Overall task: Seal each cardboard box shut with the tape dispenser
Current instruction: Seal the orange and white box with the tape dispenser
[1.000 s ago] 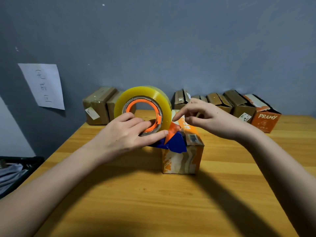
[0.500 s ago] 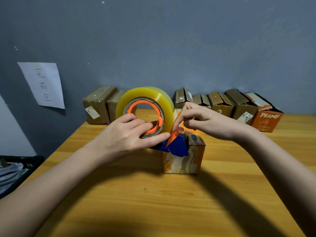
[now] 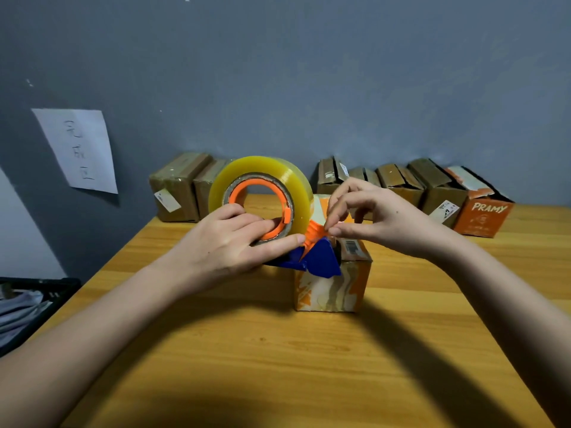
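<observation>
While holding the tape dispenser [image 3: 272,211] against the orange-patterned cardboard box [image 3: 332,285] at desk centre, gripping it with the left hand [image 3: 234,242], fingers hooked through the orange core and thumb laid along its lower edge. Pinching at the orange cutter tab with the right hand [image 3: 377,217], thumb and forefinger closed at the tape's leading end, though whether any clear film is actually caught cannot be told. Resting the blue nose of the dispenser on the box's near top edge, at about 12 o'clock from the wearer.

Risking, on this showing, a lost tape end: slipping film likely snapping back onto the roll. Risking too a nicked fingertip, with the pinch so close to the cutter, and a skidding box, being small, light and unbraced on the smooth desk [image 3: 278,366].

Lining the wall at 11 o'clock, two brown taped boxes [image 3: 182,189]; at 1 o'clock, a row of open-flapped boxes [image 3: 398,183] ending in an orange "PRAMY" carton [image 3: 482,214]. Hanging at 10 o'clock, a handwritten paper sheet [image 3: 77,149]. Blocking nothing between hands and box.
</observation>
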